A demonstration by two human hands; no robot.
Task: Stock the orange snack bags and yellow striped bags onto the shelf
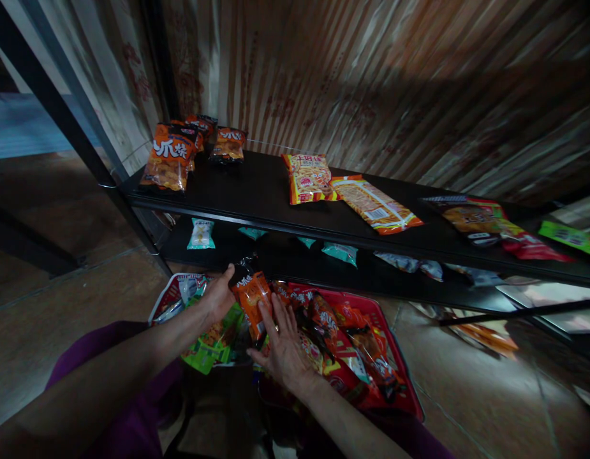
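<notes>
An orange and black snack bag point(254, 298) hangs above two baskets, in front of the shelf unit. My left hand point(221, 296) pinches it by its dark upper left corner. My right hand point(285, 347) rests its outstretched fingers against the bag's lower right side, the palm facing down over the red basket point(412, 389). Several orange and red snack bags point(326, 315) fill that basket. Under my left forearm, green packets point(203, 357) lie in a second basket with a red and white rim point(161, 299), partly hidden.
On the upper black shelf point(256, 185), orange bags point(168, 156) stand at the left. A yellow-red packet point(308, 178) and other packets lie further right. Small teal packets point(340, 252) sit on the lower shelf. A dark metal post point(74, 118) rises at the left; a striped curtain point(323, 83) hangs behind.
</notes>
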